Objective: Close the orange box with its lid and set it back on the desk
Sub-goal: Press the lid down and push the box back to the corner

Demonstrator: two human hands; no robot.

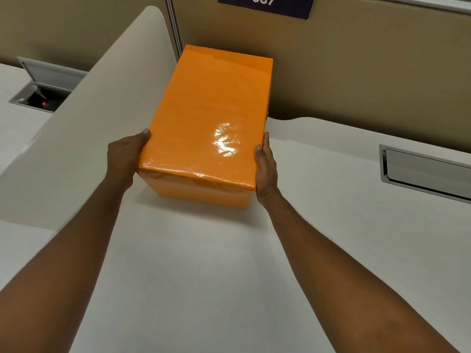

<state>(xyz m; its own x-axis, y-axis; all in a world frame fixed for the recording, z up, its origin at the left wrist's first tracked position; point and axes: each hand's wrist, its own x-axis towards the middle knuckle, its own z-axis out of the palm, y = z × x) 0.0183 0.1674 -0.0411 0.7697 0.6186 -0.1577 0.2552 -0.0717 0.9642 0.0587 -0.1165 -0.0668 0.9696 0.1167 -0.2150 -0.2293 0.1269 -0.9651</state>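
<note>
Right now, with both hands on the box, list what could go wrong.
1. The lid is glossy; the left hand and right hand press only its near corners, so it might slip.
2. The orange box sits close to the partition; pushing forward could bump it.

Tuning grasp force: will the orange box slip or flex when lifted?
Probably slippery: the orange box has glossy wrap with glare. Likely stiff: its edges stay straight between left hand and right hand. Its lid may lift off alone; grip low.
</note>
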